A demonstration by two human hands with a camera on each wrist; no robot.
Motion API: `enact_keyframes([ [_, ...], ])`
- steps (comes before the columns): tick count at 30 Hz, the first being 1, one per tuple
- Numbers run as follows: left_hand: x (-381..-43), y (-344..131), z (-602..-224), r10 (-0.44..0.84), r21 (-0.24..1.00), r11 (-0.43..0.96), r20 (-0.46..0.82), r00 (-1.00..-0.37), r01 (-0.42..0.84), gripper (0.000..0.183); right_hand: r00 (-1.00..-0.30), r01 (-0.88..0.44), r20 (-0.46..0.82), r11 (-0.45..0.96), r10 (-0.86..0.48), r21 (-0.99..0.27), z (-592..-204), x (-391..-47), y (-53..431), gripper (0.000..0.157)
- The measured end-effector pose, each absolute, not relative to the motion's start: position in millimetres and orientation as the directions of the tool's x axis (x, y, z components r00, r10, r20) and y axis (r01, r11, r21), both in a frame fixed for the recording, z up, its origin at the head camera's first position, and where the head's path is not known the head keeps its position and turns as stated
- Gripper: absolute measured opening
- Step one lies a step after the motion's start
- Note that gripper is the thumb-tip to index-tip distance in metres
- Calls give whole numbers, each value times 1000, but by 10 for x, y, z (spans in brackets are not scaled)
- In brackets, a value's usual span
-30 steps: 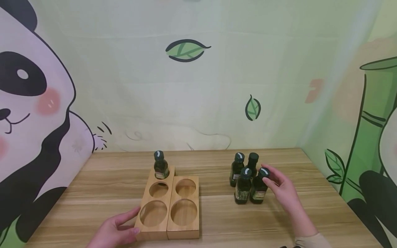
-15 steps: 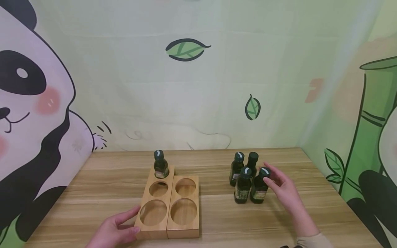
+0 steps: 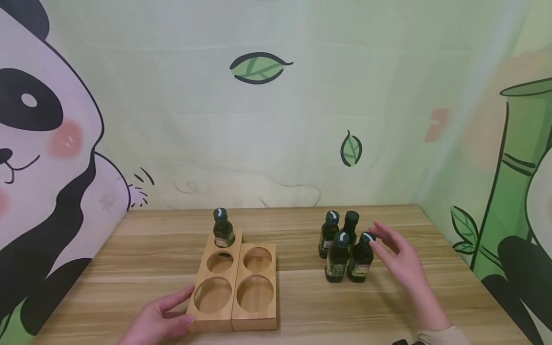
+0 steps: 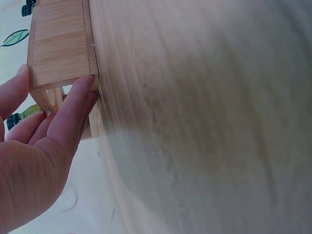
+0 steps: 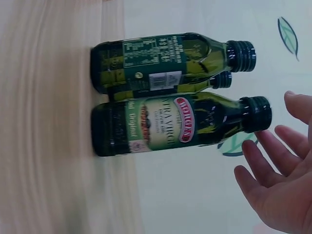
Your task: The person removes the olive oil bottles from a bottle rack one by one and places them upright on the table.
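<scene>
My left hand (image 3: pixel 157 316) grips the near left corner of a wooden rack (image 3: pixel 217 268) with large round holes. In the left wrist view the thumb lies on one edge of its panel (image 4: pixel 61 44), the other fingers against the hollow side. My right hand (image 3: pixel 403 263) has its fingers spread beside the black cap of the nearest right olive oil bottle (image 3: pixel 360 266). In the right wrist view this bottle (image 5: pixel 161 124) stands with its label showing, and the fingers are around the cap with space between. Another bottle (image 3: pixel 336 266) stands just left of it, both upright on the table.
Two more dark bottles, one left (image 3: pixel 329 239) and one right (image 3: pixel 351 227), stand behind them. A single bottle (image 3: pixel 224 232) sits in the rack's far hole. A second, shorter wooden rack (image 3: pixel 254 321) adjoins the first on its right. A printed cloth (image 3: pixel 276 158) backs the table (image 3: pixel 310 306).
My right hand has moved slightly right, away from the near right bottle's cap, and its thumb and fingers have spread. The left hand and the racks stay in place.
</scene>
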State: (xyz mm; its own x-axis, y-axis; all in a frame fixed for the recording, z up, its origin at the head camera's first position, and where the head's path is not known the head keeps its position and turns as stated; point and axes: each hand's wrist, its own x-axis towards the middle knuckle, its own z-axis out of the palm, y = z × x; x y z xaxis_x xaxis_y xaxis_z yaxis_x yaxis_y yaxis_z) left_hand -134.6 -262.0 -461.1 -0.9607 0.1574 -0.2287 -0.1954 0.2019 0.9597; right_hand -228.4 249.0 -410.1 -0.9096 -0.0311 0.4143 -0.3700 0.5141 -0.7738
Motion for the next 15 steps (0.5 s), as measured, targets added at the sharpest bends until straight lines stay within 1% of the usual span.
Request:
enact_keyframes([
  [7, -1349, -2619, -4599, 153, 957, 207, -235, -960, -202, 80, -861, -416, 507, 630, -41, -655, -3980, -2264, 2440, 47],
  [11, -1357, -2622, -4609, 153, 958, 202, -237, -959, -205, 79, -801, -497, 593, 645, -84, -580, -3892, -2240, 2379, 47],
  [15, -1359, -2630, -4622, 165, 960, 197, -231, -959, -198, 78, -735, -570, 664, 652, -134, -499, -3809, -2214, 2301, 50],
])
